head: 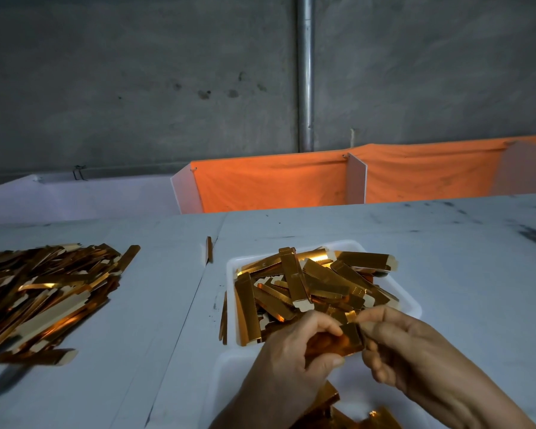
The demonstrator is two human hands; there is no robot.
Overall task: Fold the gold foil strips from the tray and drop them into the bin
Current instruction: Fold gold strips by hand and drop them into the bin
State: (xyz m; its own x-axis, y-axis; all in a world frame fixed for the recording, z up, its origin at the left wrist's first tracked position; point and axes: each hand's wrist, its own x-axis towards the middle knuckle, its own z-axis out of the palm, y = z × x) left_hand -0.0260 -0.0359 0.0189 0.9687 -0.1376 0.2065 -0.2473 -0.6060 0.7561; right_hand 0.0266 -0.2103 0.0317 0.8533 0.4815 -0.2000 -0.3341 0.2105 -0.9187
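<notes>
Both-hand grip: left hand (287, 351), right hand (415, 354) pinch shiny creased gold strip (341, 342).

Gold foil strips, white tray and white bin on the grey table.

One gold foil strip (338, 343) was held just above the near edge of the white tray (410, 308), pinched at both ends and partly bent. The tray was heaped with loose gold strips (310, 283) lying crisscross, some overhanging its left rim. Nearer the camera stood the white bin (226, 385), with a few folded strips (328, 397) resting inside at the bottom of the view.
</notes>
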